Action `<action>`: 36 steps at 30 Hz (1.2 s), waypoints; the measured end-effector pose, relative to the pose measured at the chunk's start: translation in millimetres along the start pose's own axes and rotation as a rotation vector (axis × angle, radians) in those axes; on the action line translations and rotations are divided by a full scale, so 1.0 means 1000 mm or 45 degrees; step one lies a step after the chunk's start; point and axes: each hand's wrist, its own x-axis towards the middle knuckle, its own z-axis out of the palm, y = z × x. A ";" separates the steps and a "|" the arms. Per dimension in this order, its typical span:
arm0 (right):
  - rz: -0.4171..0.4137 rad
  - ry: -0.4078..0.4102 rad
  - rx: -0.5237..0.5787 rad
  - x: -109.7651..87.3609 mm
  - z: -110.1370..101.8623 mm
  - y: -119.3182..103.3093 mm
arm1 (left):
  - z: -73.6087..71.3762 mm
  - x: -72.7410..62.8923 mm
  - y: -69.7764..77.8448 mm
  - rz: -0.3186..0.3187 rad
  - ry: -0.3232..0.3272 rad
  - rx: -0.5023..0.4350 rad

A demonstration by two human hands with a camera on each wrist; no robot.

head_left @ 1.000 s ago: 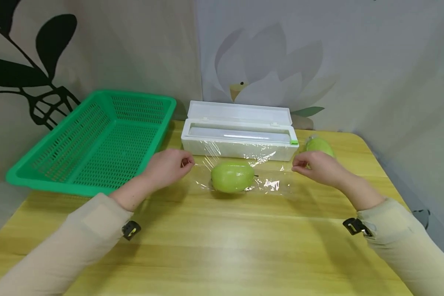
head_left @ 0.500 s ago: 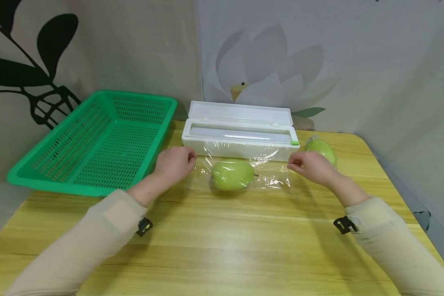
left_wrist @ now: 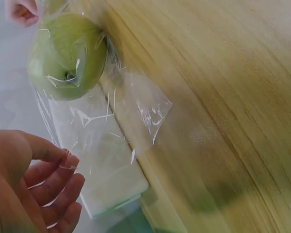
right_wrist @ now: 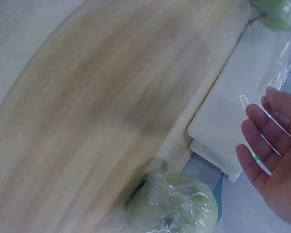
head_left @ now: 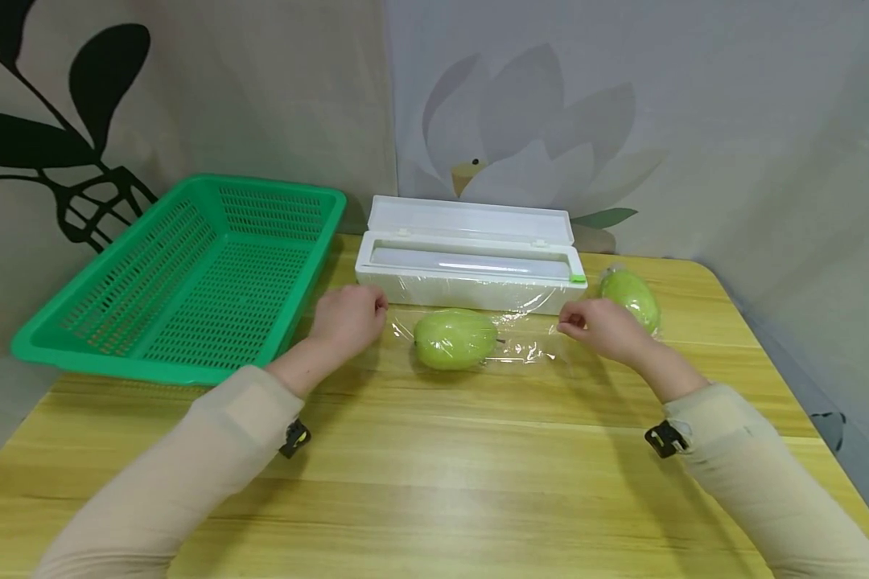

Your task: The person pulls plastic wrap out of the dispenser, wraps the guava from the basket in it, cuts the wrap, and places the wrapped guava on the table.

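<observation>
A green pear (head_left: 455,339) lies on its side on the table, its stem to the right. Clear cling film (head_left: 527,351) covers it and stretches out to both sides. At the film's left end, my left hand (head_left: 349,322) pinches the edge between thumb and forefinger, which the left wrist view confirms. My right hand (head_left: 603,330) pinches the film's other end, its remaining fingers loosely spread in the right wrist view. Just behind the pear stands a white cling film box (head_left: 471,291), lid up, with the roll (head_left: 471,261) inside.
A second pear (head_left: 632,297), wrapped in film, sits right of the box, behind my right hand. On the left stands a green perforated plastic basket (head_left: 25,344), close to my left forearm. A patterned cloth (head_left: 297,96) hangs behind the wooden table (head_left: 434,482).
Both hands have moved inward, closer to the pear, still pinching the film. The film between box and pear has come down lower over the fruit.
</observation>
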 end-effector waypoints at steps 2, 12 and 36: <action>0.002 0.000 0.004 0.000 0.000 0.000 | 0.000 0.001 0.000 -0.004 -0.007 -0.001; 0.016 -0.001 -0.034 -0.001 -0.005 -0.001 | 0.001 0.003 0.001 -0.015 -0.008 -0.011; 0.035 0.083 -0.158 -0.014 -0.014 0.011 | 0.002 0.007 0.000 -0.071 -0.078 -0.035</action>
